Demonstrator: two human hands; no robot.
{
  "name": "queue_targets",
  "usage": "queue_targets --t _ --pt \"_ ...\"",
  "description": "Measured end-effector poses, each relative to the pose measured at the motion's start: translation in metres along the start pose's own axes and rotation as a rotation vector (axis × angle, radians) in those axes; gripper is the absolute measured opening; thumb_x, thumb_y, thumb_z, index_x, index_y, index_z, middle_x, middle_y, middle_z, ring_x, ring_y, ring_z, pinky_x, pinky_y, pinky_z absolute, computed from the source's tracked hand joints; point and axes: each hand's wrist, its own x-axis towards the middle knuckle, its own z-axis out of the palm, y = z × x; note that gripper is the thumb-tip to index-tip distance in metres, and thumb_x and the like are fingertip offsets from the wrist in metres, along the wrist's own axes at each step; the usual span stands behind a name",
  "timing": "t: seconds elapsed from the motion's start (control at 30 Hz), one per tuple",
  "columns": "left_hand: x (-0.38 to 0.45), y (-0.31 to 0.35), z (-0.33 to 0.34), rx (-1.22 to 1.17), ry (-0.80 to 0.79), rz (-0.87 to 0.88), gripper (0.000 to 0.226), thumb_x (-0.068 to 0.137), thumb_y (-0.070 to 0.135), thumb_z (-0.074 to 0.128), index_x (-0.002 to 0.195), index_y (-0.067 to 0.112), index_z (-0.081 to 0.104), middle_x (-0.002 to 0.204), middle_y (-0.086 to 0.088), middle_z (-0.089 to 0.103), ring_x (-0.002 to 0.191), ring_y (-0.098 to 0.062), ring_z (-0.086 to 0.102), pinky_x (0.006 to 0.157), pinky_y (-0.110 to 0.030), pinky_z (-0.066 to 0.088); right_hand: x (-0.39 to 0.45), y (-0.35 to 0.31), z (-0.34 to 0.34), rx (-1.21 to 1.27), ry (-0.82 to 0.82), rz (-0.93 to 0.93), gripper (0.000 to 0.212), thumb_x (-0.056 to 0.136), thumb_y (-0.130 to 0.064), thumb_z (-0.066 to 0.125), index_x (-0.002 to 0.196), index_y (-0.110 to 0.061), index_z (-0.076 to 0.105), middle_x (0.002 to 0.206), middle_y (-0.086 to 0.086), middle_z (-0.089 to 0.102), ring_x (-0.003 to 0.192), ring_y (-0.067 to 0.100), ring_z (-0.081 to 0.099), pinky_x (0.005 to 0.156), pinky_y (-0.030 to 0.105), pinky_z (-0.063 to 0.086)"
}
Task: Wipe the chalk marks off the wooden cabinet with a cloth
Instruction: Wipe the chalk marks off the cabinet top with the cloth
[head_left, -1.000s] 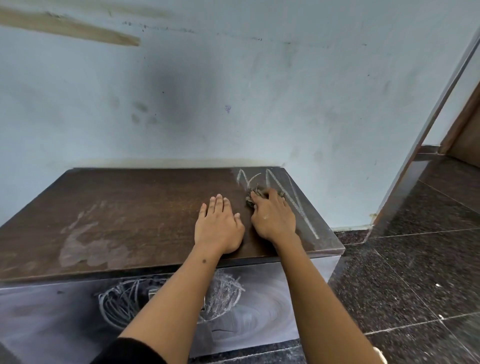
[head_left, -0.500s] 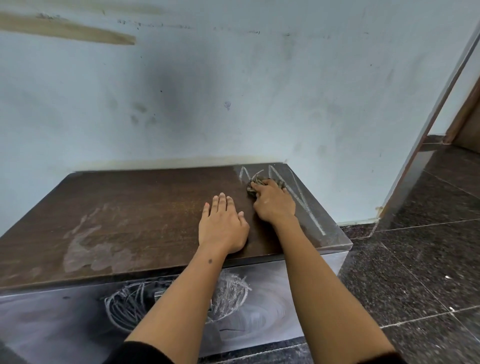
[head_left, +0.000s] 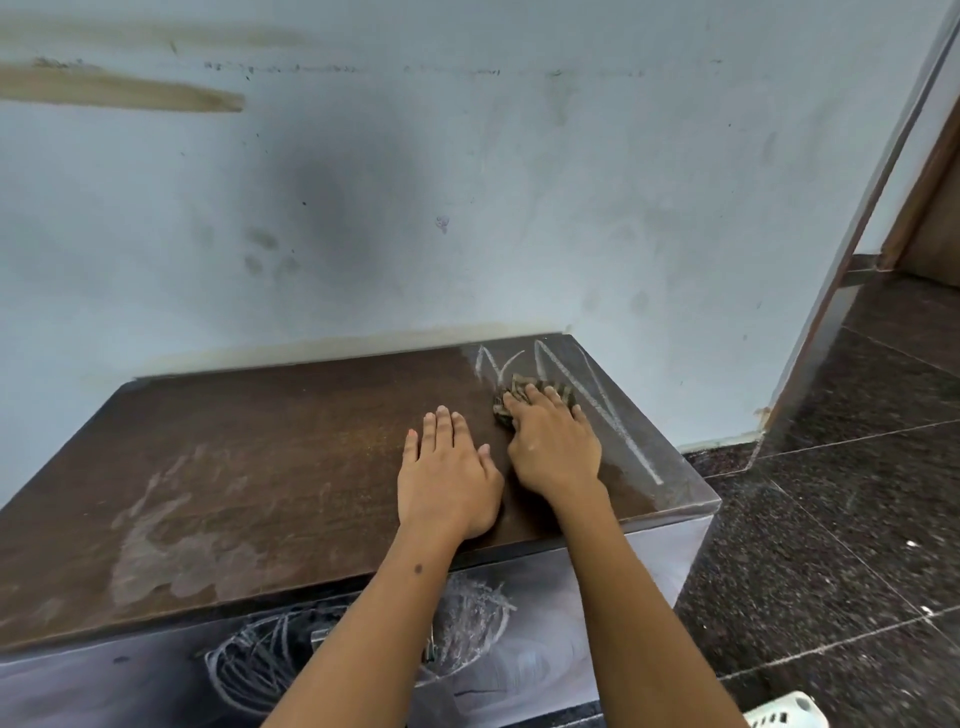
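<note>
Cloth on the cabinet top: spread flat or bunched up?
Bunched. The cloth sits crumpled under the right hand, a small wad showing past the fingertips.

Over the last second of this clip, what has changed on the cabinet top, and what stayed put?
The right hand has pushed the cloth a little farther back along the cabinet top, toward the wall and into the zigzag chalk lines. It kept pressing the cloth throughout; nothing was let go. The left hand stayed flat on the wood. The zigzag lines and the front scribble remain.
</note>
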Motion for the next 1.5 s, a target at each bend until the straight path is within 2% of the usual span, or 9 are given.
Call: queue_targets --t 0.3,0.43,0.53,0.8,0.9,1.0,1.13,1.27,1.5 --pt "-0.002 0.000 -0.002 0.009 0.010 0.020 0.060 0.100 0.035 0.016 0.150 0.005 0.001 0.158 -0.011 -0.004 0.146 -0.022 -0.006 0.119 -0.039 -0.002 0.115 -0.033 0.024 -0.069 -0.141 -0.017 0.053 0.097 -0.023 0.033 0.149 -0.019 0.025 0.159 0.004 0.010 0.146 0.023 0.004 0.118 0.045 0.004" --pt "0.000 -0.005 -0.006 0.173 -0.096 0.070 0.072 0.099 0.042 0.026 0.148 0.006 -0.013 0.156 -0.014 -0.016 0.144 -0.026 -0.013 0.118 -0.041 -0.006 0.127 -0.079 0.036 -0.060 -0.250 -0.184 0.052 0.099 -0.022 0.030 0.150 -0.020 0.021 0.159 0.004 0.006 0.146 0.024 0.001 0.119 0.044 0.003" --pt "0.001 -0.006 -0.004 0.154 -0.085 0.073 0.072 0.099 0.043 0.025 0.148 0.007 -0.012 0.156 -0.013 -0.016 0.144 -0.025 -0.014 0.118 -0.039 -0.006 0.134 -0.080 0.035 -0.036 -0.280 -0.254 0.051 0.099 -0.018 0.032 0.149 -0.024 0.024 0.159 0.001 0.009 0.146 0.021 0.003 0.119 0.041 0.005" --pt "-0.001 -0.001 0.000 -0.014 0.006 0.009 0.058 0.100 0.035 0.013 0.150 0.008 0.000 0.158 -0.006 -0.006 0.145 -0.017 -0.008 0.118 -0.035 -0.006 0.161 0.003 0.021 -0.054 -0.135 -0.081 0.051 0.093 -0.016 0.040 0.142 -0.031 0.038 0.153 0.003 0.027 0.142 0.025 0.020 0.116 0.042 0.018" --pt "-0.002 0.001 0.001 -0.002 0.010 0.004 0.063 0.095 0.038 0.003 0.150 0.008 0.001 0.158 -0.007 -0.005 0.145 -0.018 -0.007 0.118 -0.036 -0.005 0.168 0.027 0.015 -0.081 -0.105 0.005 0.050 0.093 -0.015 0.038 0.141 -0.029 0.040 0.151 0.004 0.029 0.142 0.024 0.019 0.116 0.043 0.017" --pt "0.000 0.001 0.000 -0.004 0.014 -0.003 0.075 0.082 0.038 -0.002 0.150 0.007 0.002 0.158 -0.008 -0.004 0.145 -0.019 -0.007 0.118 -0.037 -0.005 0.166 0.014 0.021 -0.150 -0.038 0.065 0.048 0.094 -0.016 0.036 0.141 -0.020 0.041 0.150 0.008 0.031 0.141 0.026 0.022 0.116 0.043 0.017" --pt "0.000 -0.002 -0.002 0.047 -0.018 0.021 0.064 0.095 0.038 0.008 0.149 0.006 -0.003 0.158 -0.011 -0.008 0.145 -0.022 -0.009 0.118 -0.038 -0.006 0.152 -0.045 0.039 -0.186 -0.068 -0.109 0.048 0.094 -0.018 0.038 0.142 -0.016 0.038 0.149 0.011 0.032 0.138 0.029 0.028 0.114 0.043 0.022" --pt "0.000 -0.007 -0.006 0.181 -0.107 0.082 0.076 0.097 0.042 0.030 0.148 0.006 -0.011 0.156 -0.015 -0.015 0.144 -0.026 -0.014 0.118 -0.041 -0.007 0.133 -0.087 0.045 -0.082 -0.202 -0.314 0.052 0.097 -0.017 0.039 0.148 -0.023 0.029 0.157 0.002 0.016 0.145 0.022 0.012 0.119 0.039 0.009" --pt "0.000 -0.001 0.000 -0.014 0.005 0.009 0.059 0.100 0.035 0.013 0.150 0.009 0.000 0.158 -0.007 -0.006 0.145 -0.017 -0.008 0.119 -0.036 -0.004 0.145 -0.026 0.024 -0.052 -0.072 -0.105 0.050 0.095 -0.017 0.040 0.145 -0.026 0.035 0.154 0.005 0.024 0.142 0.027 0.020 0.116 0.040 0.016"
